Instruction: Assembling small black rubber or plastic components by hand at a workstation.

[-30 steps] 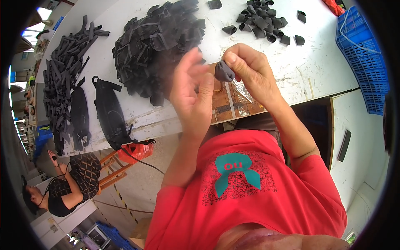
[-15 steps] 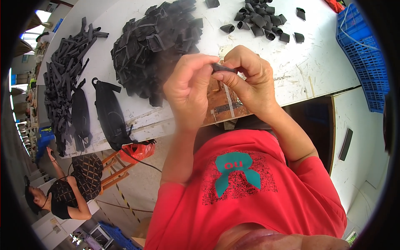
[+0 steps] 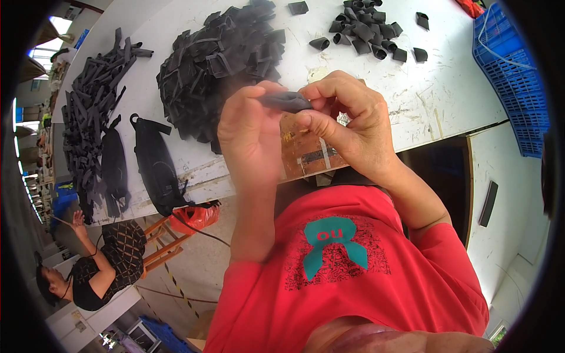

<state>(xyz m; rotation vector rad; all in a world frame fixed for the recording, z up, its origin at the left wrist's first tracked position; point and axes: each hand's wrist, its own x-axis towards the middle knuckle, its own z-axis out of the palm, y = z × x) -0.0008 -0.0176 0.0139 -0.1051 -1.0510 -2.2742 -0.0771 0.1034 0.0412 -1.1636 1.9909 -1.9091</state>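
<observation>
Fingertips (image 3: 305, 119) of the bent right hand (image 3: 359, 122) pinch dark fabric (image 3: 291, 102), upper centre; upright left hand (image 3: 250, 134) at its left end, grip unclear.

On the worktable (image 3: 447, 76), fabric strips (image 3: 88, 112) lie left, fabric tubes (image 3: 366, 32) far right, a fabric heap (image 3: 206, 70) between; nearer, a fabric piece (image 3: 289, 102) in the right hand (image 3: 358, 120).

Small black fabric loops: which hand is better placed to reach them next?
Right, likely: the right hand is nearer the loops; the left hand is closer to the large black fabric heap.
</observation>
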